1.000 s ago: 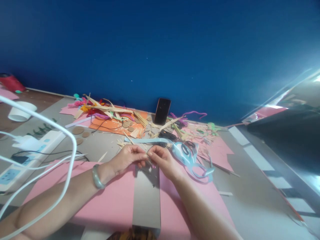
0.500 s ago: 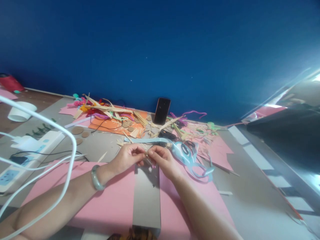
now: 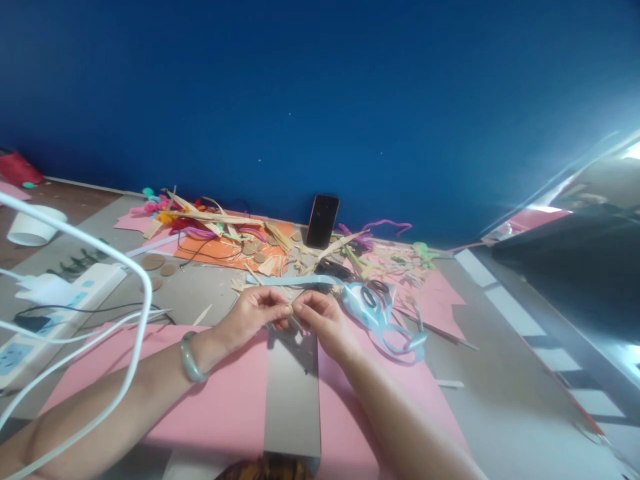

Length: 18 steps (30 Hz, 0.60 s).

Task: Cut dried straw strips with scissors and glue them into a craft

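My left hand [image 3: 253,317] and my right hand [image 3: 323,320] meet fingertip to fingertip over a grey card strip [image 3: 293,393] that lies on pink paper [image 3: 220,393]. Both pinch a small thin piece between them, too small to name; a bit of pink shows under the fingers. A pale green bangle [image 3: 189,357] circles my left wrist. A light blue ribbon [image 3: 385,320] curls just right of my right hand, with black-handled scissors [image 3: 375,293] lying on it.
Straw strips, pipe cleaners and card discs litter orange paper [image 3: 220,250] at the back. A black phone [image 3: 323,221] leans on the blue wall. A white power strip [image 3: 50,307] with cables sits left; a white cable [image 3: 125,267] arcs close to the camera.
Both hands stay pinched together in the same spot. The view has shifted down slightly; nothing else has moved.
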Available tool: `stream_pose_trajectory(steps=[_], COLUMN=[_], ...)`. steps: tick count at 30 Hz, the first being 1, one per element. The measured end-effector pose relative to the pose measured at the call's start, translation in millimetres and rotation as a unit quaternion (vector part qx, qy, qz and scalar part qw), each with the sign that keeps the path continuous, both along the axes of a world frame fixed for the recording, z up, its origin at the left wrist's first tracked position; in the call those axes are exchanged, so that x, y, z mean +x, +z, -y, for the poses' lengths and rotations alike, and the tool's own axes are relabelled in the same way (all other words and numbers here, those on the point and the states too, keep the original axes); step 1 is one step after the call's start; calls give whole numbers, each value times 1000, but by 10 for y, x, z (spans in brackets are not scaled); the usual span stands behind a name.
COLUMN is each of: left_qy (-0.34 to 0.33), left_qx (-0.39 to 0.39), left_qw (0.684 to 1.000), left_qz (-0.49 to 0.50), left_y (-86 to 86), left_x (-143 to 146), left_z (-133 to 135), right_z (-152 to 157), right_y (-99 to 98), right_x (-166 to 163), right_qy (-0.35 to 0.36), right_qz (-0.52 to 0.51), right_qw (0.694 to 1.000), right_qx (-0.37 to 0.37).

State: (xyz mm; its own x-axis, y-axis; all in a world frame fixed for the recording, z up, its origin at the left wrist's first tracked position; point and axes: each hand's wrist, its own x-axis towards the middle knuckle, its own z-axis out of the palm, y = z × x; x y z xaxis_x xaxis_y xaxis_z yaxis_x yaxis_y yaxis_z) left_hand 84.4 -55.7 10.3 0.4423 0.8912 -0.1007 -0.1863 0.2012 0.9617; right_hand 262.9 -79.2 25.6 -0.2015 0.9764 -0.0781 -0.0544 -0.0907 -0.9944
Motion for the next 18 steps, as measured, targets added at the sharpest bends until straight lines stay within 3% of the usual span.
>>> stream_pose_trajectory(steps=[12, 18], left_qy=[33, 69], left_qx=[51, 37], left_qw=[998, 997], left_qz=[-14, -24], left_y=[-41, 0], left_x=[15, 21], left_z=[-18, -31], right_z=[16, 16], right_y=[33, -19], right_x=[-21, -79], right_qy=[-10, -53], right_qz=[62, 132], right_qw=[997, 983], right_qx=[35, 116])
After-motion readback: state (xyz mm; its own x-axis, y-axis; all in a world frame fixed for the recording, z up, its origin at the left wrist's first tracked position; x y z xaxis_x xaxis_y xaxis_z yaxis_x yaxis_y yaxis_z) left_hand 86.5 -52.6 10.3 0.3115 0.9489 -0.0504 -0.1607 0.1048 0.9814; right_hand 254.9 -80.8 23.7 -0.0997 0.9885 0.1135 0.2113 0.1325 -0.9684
